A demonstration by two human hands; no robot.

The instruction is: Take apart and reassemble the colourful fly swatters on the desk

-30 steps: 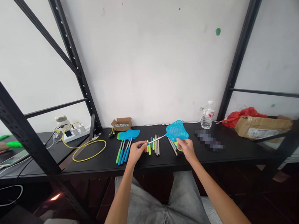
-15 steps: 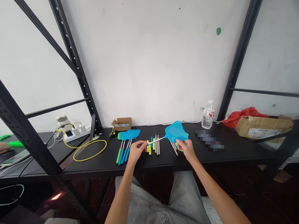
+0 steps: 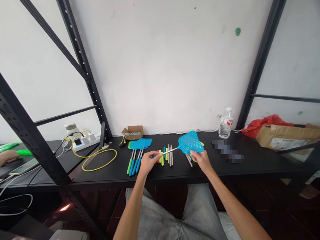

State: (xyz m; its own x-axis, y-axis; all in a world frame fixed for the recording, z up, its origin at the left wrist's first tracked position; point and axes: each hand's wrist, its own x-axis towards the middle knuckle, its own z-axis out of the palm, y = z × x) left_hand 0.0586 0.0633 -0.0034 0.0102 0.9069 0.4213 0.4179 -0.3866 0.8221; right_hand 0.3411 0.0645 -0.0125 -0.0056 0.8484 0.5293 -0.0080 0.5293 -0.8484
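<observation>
A blue fly swatter (image 3: 190,142) with a thin metal rod is held level above the black table between my two hands. My right hand (image 3: 201,160) pinches the lower edge of its perforated head. My left hand (image 3: 149,161) is closed around the rod's other end, where a bit of blue handle shows; the rest is hidden in the fingers. Beneath lie several loose metal rods (image 3: 170,156) and short coloured handles (image 3: 162,159) in red, yellow and blue. Left of my left hand rest several whole swatters (image 3: 136,161) with blue and green handles.
A small open cardboard box (image 3: 133,132) stands near the wall. A yellow cable (image 3: 100,161) and a white power strip (image 3: 87,143) lie leftward. To the right are a water bottle (image 3: 225,123) and a larger carton (image 3: 286,138). Another person's hand (image 3: 4,157) shows at far left.
The view has shifted slightly, so the scene sits a little farther right. My hands keep their hold on the swatter. At far left, the other person's hands have moved farther into view.
</observation>
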